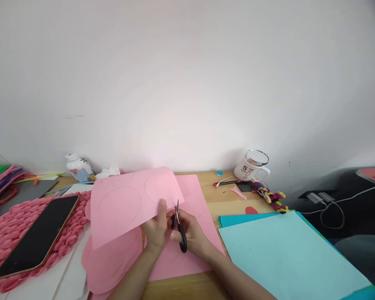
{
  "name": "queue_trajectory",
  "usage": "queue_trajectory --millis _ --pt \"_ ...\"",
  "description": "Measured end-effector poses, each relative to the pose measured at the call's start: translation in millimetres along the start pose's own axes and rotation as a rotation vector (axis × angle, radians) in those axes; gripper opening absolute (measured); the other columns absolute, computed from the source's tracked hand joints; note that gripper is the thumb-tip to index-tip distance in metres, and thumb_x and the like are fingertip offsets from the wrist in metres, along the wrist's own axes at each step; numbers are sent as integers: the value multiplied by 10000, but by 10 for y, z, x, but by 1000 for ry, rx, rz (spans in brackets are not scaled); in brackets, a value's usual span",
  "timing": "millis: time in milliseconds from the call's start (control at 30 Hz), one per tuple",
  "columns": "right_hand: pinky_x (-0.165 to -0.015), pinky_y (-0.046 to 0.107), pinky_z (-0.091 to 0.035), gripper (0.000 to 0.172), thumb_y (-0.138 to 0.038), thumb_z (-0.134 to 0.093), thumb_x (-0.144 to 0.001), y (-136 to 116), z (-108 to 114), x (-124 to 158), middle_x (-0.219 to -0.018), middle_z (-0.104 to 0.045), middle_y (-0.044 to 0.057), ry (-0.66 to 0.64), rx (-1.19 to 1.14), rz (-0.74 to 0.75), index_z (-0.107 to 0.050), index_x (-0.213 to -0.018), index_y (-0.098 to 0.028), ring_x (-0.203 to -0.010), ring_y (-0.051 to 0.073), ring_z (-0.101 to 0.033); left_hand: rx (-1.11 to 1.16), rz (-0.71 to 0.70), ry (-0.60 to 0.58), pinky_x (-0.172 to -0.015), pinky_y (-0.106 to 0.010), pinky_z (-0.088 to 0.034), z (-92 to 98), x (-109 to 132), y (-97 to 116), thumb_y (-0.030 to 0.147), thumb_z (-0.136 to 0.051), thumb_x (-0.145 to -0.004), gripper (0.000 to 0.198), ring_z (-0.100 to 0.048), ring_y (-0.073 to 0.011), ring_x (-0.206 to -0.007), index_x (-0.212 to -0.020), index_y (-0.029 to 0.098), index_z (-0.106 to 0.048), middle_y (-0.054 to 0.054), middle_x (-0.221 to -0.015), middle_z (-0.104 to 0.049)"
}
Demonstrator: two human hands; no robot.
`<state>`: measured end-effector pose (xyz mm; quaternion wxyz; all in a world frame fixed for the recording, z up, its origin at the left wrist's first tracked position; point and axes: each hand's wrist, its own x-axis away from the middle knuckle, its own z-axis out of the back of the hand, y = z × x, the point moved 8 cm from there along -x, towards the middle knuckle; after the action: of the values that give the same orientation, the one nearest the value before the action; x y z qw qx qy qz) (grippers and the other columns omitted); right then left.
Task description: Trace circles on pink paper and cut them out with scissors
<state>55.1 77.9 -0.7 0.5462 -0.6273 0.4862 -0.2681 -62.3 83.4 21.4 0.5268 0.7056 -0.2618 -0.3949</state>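
Note:
A pink sheet with pencilled rounded outlines [121, 200] is raised above the desk, its lower edge pinched by my left hand [158, 229], thumb on top. My right hand [190, 233] has its fingers in the black handles of a pair of scissors [182, 238]. The blades point up, slightly parted, beside the sheet's lower right corner. Under my hands lies another pink sheet [203, 221] with faint outlines. Pink cut pieces with curved edges [109, 262] lie below the raised sheet, partly hidden by it.
On the left, a phone [39, 235] rests on a pink knitted mat [6, 221], with a white bottle [80, 167] behind. At the right are a white mug [248, 168], a small doll [271, 196], pink scraps [238, 191], light blue sheets [287, 254] and white cables [346, 199].

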Motion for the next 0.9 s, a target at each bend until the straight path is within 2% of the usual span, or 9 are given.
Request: queue_trajectory --millis 167,333,500,700,900 --pt "-666 257 -405 454 -341 -801 -596 11 -15 26 -734 -522 -17 28 25 -19 -560 -949 -188 -666 125 -490 41 32 -37 -864 -357 -506 -29 31 -24 400 -661 -716 420 -648 -238 -919 -1027 124 -608 -108 -967 -687" --pt "-617 237 -393 440 -363 -790 -598 -21 11 24 -723 -531 -24 113 -4 20 -540 -920 -197 -640 116 -466 -19 55 -77 -934 -394 -465 -45 76 5 419 -677 -687 358 -626 -261 -975 -902 133 -647 -109 -967 -689" --pt "-567 232 -390 373 -370 -780 -589 -45 11 37 -629 -513 -42 178 -2 16 -525 -803 -202 -574 108 -432 -50 78 -96 -917 -377 -479 -55 98 25 471 -638 -707 378 -638 -259 -948 -843 119 -660 -113 -916 -698" --pt "-503 224 -347 372 -372 -762 -613 121 48 67 -569 -493 -55 270 -69 -89 -507 -820 -196 -523 103 -423 -138 60 -130 -882 -370 -503 -69 99 30 537 -607 -702 404 -648 -264 -910 -764 143 -668 -85 -800 -703" --pt "-539 209 -370 449 -383 -806 -544 -82 103 49 -640 -456 -58 240 -37 -1 -465 -772 -200 -565 90 -362 -189 -71 -136 -961 -400 -451 -86 150 -1 495 -635 -697 380 -622 -268 -994 -869 156 -666 -102 -957 -696"
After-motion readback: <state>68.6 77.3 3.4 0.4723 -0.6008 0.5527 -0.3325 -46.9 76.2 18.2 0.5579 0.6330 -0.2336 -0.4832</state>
